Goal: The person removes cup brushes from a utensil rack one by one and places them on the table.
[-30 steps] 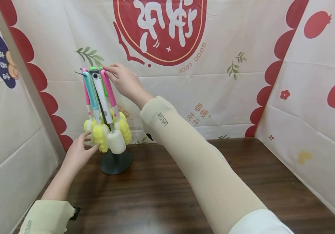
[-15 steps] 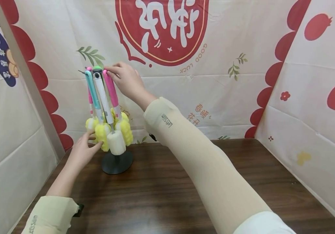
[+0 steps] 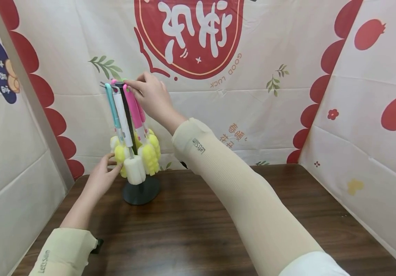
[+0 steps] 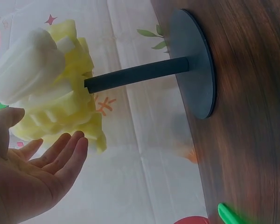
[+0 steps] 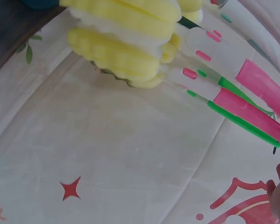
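Several sponge bottle brushes hang heads-down around a black stand (image 3: 141,192), with yellow and white sponge heads. Their handles are pink, teal, white and green. My right hand (image 3: 154,96) is up at the stand's top, thumb and index finger pinching the top end of a pink-handled brush (image 3: 134,109). Just its fingers (image 5: 277,184) show at the right wrist view's edge, beside the handle ends. My left hand (image 3: 100,177) is low on the left, relaxed fingers at a yellow sponge head (image 3: 120,153). In the left wrist view its palm (image 4: 35,182) lies beneath the sponges.
The stand's round base (image 4: 193,65) sits on a dark wooden table (image 3: 198,222) near its back edge. Printed cloth walls (image 3: 263,126) rise behind and at both sides. A bright green tip (image 4: 229,213) shows low in the left wrist view.
The brushes have turned around the stand: front handles shift and a second pink one now shows at the right. Both hands have moved slightly right.
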Available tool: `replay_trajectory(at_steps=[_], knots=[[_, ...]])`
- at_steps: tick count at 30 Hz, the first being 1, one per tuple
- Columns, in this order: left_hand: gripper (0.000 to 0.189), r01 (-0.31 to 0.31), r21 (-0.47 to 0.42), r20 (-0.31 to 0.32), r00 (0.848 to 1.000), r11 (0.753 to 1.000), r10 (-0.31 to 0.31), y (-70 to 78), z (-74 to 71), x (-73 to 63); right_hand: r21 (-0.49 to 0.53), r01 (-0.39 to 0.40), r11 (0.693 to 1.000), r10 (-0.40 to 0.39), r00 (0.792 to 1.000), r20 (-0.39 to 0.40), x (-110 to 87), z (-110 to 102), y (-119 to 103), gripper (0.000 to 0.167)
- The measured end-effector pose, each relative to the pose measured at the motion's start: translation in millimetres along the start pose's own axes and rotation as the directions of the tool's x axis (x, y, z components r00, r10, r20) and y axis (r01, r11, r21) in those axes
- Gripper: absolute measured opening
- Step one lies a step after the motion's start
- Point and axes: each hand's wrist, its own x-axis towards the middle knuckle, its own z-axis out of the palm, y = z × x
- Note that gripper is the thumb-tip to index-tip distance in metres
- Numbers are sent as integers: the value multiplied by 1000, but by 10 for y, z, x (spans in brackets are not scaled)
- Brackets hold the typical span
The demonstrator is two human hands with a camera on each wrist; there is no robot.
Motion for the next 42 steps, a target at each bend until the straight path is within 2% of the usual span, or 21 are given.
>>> replay_trajectory(at_steps=[5, 11, 15, 22, 27, 36, 42], knots=[[73, 43, -25, 14, 999, 999, -43, 2, 30, 15, -91, 45, 995, -46, 999, -16, -15, -10, 7, 38], [70, 57, -37, 10, 998, 998, -56, -3, 65, 14, -52, 19, 998, -18, 1000, 18, -31, -33, -13, 39], [61, 46, -54, -61, 997, 997, -49, 3, 78, 8, -50, -3, 999, 5, 999, 41, -29, -69, -38, 40], [51, -1, -89, -180, 984, 996, -15, 20, 105, -42, -104, -35, 994, 45, 995, 92, -6, -138, -104, 40], [47, -22, -81, -204, 979, 996, 5, 50, 60, -88, -107, -44, 993, 57, 990, 127, 1, -153, -151, 41], [46, -51, -69, -209, 977, 996, 35, 89, -37, -90, -103, -82, 991, 94, 988, 126, 9, -190, -150, 41], [45, -34, -12, -293, 956, 999, 29, 85, -84, -179, -129, -73, 989, 88, 989, 116, -17, -177, -128, 41]])
